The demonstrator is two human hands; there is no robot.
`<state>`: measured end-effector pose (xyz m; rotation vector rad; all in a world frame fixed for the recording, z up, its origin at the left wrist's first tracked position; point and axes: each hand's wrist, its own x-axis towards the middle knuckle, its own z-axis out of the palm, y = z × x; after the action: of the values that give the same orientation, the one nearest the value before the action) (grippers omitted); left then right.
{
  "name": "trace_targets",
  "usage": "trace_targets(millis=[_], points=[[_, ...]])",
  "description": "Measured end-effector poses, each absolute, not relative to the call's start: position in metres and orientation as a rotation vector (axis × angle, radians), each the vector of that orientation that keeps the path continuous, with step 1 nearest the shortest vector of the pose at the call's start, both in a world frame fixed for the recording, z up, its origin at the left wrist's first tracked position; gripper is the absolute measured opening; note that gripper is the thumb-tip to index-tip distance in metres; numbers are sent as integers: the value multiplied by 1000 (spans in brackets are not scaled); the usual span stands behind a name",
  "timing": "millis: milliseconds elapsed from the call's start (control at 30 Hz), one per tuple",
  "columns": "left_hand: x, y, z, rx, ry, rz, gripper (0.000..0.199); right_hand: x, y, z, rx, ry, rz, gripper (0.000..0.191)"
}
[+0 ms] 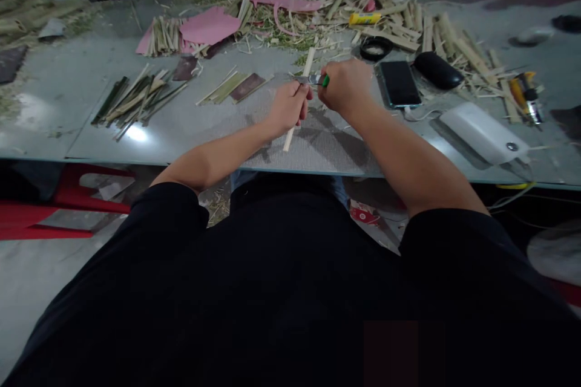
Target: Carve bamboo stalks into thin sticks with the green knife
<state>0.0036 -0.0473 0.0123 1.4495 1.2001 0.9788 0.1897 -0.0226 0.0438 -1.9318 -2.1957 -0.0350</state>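
A pale bamboo strip (pixel 309 62) passes through my left hand (pixel 288 107), whose fingers are closed round its middle; its lower end points at the table's front edge. My right hand (pixel 344 86) grips the green handle of a knife (pixel 325 80). The metal blade (pixel 313 79) reaches left and lies across the strip, just above my left fingers. Left of my hands are thin strips (pixel 227 87) and a brown sandpaper piece (pixel 247 87).
Green strips (pixel 131 100) lie at the left. Pink paper (pixel 209 25), shavings and a yellow tube (pixel 364 19) are behind. A phone (pixel 400 83), black mouse (pixel 438 70), white power bank (pixel 483 132) and orange-handled tool (pixel 526 97) lie right, on the glass-topped table (pixel 181 148).
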Motion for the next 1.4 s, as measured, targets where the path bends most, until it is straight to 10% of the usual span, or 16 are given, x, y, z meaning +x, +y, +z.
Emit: trace_targets(millis=[467, 933, 1400], points=[[21, -75, 14, 1482, 1087, 812, 50, 279, 21, 59, -2193, -1644, 215, 18], [13, -55, 13, 1391, 1184, 947, 31, 199, -30, 56, -1969, -2339, 55, 12], [11, -65, 20, 1472, 1222, 982, 46, 191, -36, 53, -1976, -2318, -135, 42]])
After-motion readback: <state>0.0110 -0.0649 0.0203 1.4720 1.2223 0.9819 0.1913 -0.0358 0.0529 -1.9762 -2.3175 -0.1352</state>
